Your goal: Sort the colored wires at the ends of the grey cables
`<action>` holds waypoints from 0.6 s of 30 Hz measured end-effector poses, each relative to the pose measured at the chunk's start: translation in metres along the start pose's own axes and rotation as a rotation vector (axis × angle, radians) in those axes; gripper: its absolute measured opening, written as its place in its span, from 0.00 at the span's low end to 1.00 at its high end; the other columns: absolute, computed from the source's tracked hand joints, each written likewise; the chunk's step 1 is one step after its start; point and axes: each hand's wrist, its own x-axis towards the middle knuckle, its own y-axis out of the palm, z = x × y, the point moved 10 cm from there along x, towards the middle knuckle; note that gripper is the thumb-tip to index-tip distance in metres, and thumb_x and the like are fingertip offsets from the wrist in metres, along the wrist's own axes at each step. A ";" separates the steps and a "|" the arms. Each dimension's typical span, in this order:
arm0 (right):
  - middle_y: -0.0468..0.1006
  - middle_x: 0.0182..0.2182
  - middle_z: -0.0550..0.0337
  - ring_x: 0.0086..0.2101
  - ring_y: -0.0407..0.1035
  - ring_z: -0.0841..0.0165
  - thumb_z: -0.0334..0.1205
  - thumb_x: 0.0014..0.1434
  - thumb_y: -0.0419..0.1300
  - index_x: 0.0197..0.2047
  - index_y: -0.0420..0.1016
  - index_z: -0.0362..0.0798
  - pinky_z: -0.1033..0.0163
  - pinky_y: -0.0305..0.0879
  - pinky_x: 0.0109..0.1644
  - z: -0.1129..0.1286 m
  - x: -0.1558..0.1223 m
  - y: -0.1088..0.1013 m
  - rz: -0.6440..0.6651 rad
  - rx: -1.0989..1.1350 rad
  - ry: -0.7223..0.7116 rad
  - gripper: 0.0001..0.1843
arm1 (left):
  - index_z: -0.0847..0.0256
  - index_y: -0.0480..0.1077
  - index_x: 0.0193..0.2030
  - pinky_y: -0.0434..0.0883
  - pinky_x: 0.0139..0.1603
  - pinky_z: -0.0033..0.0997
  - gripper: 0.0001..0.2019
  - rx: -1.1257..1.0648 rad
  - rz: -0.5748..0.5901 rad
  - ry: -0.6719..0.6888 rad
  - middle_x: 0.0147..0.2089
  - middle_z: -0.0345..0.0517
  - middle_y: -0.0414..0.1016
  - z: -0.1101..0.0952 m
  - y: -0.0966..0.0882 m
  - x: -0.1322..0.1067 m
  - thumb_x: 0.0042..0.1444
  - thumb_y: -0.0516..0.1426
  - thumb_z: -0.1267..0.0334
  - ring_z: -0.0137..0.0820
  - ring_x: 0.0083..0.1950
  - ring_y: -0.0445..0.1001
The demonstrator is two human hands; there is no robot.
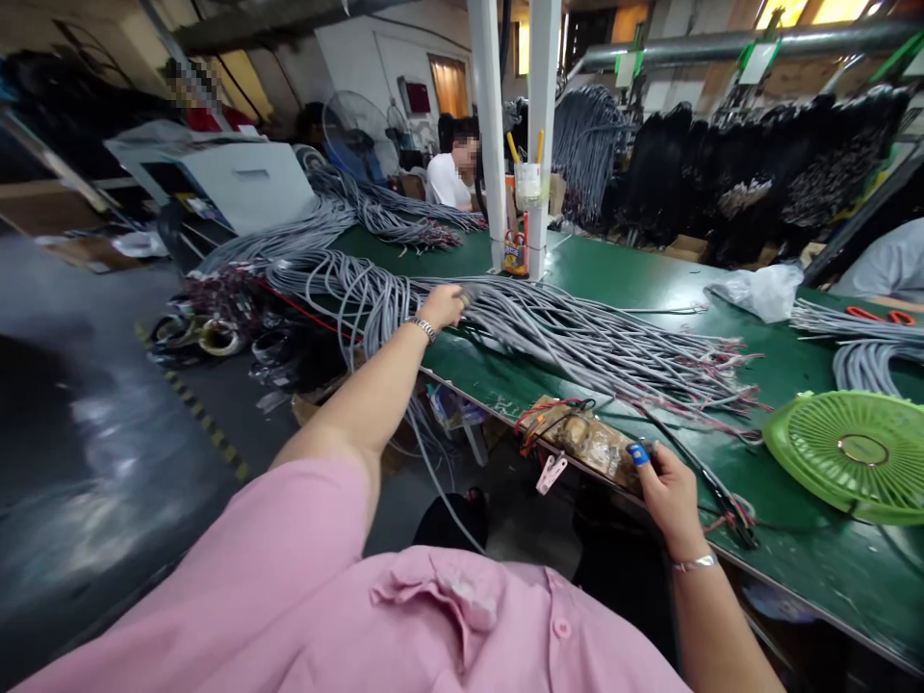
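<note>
Left hand (440, 307) is bending over gray wires (577, 332), which are lying on green table (613, 260); tips are blurring, cannot tell if pinching any. Right hand (670, 489) is resting at taped block (593, 445); some fingers are hiding, cannot tell grip. Far-right person (887, 265) is showing only partly.

Dim, blurred left edge (bright windows (785, 12)).

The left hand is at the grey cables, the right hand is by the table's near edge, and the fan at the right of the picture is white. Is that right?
Not quite: the fan is green, not white, as the head view shows. The rest stands: the left hand is at the grey cables, the right hand by the table's near edge.
</note>
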 end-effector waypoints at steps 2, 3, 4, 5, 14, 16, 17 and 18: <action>0.74 0.26 0.60 0.29 0.65 0.66 0.51 0.63 0.55 0.32 0.73 0.47 0.64 0.62 0.34 0.002 0.001 0.001 0.003 -0.025 -0.009 0.17 | 0.61 0.72 0.30 0.64 0.24 0.24 0.10 0.098 0.403 0.064 0.16 0.40 0.69 -0.010 0.043 -0.018 0.48 0.57 0.57 0.28 0.18 0.69; 0.74 0.26 0.60 0.29 0.65 0.66 0.51 0.63 0.55 0.32 0.73 0.47 0.64 0.61 0.34 0.003 0.001 0.001 0.004 -0.036 -0.012 0.17 | 0.60 0.72 0.30 0.65 0.24 0.25 0.09 0.164 0.574 0.086 0.18 0.40 0.72 -0.013 0.064 -0.033 0.46 0.59 0.57 0.29 0.19 0.70; 0.74 0.26 0.60 0.29 0.65 0.66 0.51 0.63 0.55 0.32 0.73 0.47 0.64 0.61 0.34 0.003 0.001 0.002 0.004 -0.045 -0.014 0.17 | 0.59 0.73 0.31 0.66 0.26 0.25 0.10 0.233 0.699 0.098 0.20 0.40 0.74 -0.015 0.080 -0.048 0.44 0.60 0.57 0.29 0.19 0.71; 0.74 0.26 0.60 0.28 0.66 0.66 0.51 0.63 0.55 0.32 0.73 0.47 0.64 0.61 0.34 0.003 0.001 0.002 0.001 -0.054 -0.015 0.17 | 0.59 0.73 0.32 0.67 0.28 0.26 0.10 0.306 0.775 0.099 0.22 0.41 0.76 -0.017 0.094 -0.060 0.43 0.60 0.57 0.30 0.21 0.72; 0.73 0.26 0.60 0.28 0.64 0.66 0.49 0.63 0.55 0.31 0.70 0.48 0.63 0.59 0.34 0.012 -0.006 -0.002 -0.020 -0.100 -0.082 0.15 | 0.62 0.70 0.23 0.65 0.34 0.29 0.12 0.264 0.368 0.251 0.21 0.39 0.70 -0.072 0.060 -0.042 0.40 0.65 0.56 0.31 0.30 0.70; 0.73 0.27 0.59 0.29 0.65 0.66 0.48 0.63 0.55 0.32 0.71 0.48 0.62 0.60 0.35 0.011 -0.007 -0.002 -0.015 -0.084 -0.079 0.13 | 0.63 0.69 0.23 0.64 0.31 0.29 0.16 -0.111 0.102 0.167 0.17 0.37 0.62 -0.074 0.001 -0.017 0.44 0.65 0.53 0.28 0.26 0.65; 0.73 0.28 0.59 0.29 0.65 0.66 0.47 0.63 0.55 0.32 0.71 0.48 0.62 0.60 0.35 0.011 -0.007 -0.003 -0.016 -0.076 -0.074 0.13 | 0.63 0.68 0.26 0.65 0.31 0.28 0.17 -0.187 0.007 0.159 0.16 0.36 0.58 -0.074 -0.023 -0.007 0.51 0.61 0.50 0.26 0.25 0.63; 0.74 0.28 0.59 0.30 0.65 0.65 0.47 0.63 0.55 0.33 0.71 0.48 0.62 0.61 0.36 0.010 -0.006 -0.003 -0.018 -0.069 -0.070 0.13 | 0.63 0.66 0.28 0.65 0.32 0.28 0.18 -0.267 -0.072 0.159 0.15 0.34 0.54 -0.074 -0.045 0.001 0.57 0.57 0.48 0.24 0.25 0.60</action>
